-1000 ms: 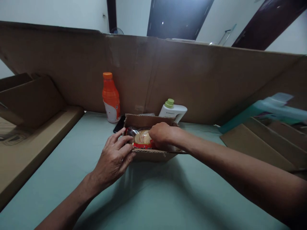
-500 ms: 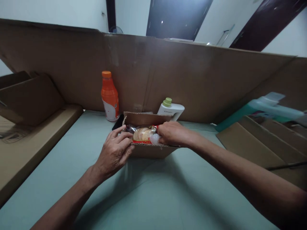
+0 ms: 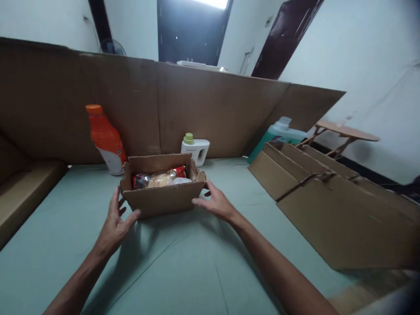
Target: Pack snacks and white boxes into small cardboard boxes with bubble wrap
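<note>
While both hands lie open against the small cardboard box (image 3: pixel 163 199), the left hand (image 3: pixel 114 223) touches its left lower corner and the right hand (image 3: pixel 215 203) its right side, neither gripping. Inside the box lies a wrapped snack packet (image 3: pixel 159 179). Behind the box stand an orange bottle (image 3: pixel 106 139) and a white bottle (image 3: pixel 196 148), against a tall cardboard wall (image 3: pixel 197 109).

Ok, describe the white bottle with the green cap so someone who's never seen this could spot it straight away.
Start at the tall cardboard wall along the back of the green surface. The white bottle stands at its foot, just behind the small open cardboard box. It is squat with a pale green cap, unlike the taller orange bottle to its left.
</note>
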The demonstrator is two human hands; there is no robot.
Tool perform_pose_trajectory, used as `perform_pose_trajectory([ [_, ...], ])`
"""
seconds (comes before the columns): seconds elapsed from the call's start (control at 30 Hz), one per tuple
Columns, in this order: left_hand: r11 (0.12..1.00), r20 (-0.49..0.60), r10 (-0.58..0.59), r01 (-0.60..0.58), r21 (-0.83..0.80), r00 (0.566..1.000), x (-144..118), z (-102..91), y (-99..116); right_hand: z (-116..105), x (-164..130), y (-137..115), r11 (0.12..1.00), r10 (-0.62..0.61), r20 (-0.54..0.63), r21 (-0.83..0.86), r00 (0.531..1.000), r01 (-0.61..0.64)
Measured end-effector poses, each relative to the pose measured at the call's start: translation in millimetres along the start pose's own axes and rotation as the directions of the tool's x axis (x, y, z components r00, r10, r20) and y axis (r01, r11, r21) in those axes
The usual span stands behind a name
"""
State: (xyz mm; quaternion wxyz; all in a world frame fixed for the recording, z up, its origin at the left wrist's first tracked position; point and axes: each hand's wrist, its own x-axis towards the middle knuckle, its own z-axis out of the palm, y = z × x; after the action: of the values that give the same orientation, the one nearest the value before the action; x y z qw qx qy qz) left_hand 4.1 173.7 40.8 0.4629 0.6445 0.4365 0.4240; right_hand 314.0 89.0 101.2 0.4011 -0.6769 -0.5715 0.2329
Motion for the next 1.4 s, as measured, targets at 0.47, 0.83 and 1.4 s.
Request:
perform_pose_trajectory([
  [0.47, 0.994, -0.189, -0.112, 0.106, -0.041, 0.976, -99, -54.2, 23, 73, -86, -48, 0.971, -0.206, -0.053, 0.113, 0.977, 0.211],
  [0.83, 0.992, 0.196, 0.070, -0.090, 0.091, 0.978, -79, 30.9, 49, -11, -121, 2, 0.995, 0.060, -0.222, -0.064, 0.973, -0.076],
  [1.4, 0.937, 0.561, 0.138, 0.076, -0.341, 0.816, 36, 341.5, 56, -90, -127, 171, 0.986, 0.068, -0.677, -0.066, 0.733, -0.153],
])
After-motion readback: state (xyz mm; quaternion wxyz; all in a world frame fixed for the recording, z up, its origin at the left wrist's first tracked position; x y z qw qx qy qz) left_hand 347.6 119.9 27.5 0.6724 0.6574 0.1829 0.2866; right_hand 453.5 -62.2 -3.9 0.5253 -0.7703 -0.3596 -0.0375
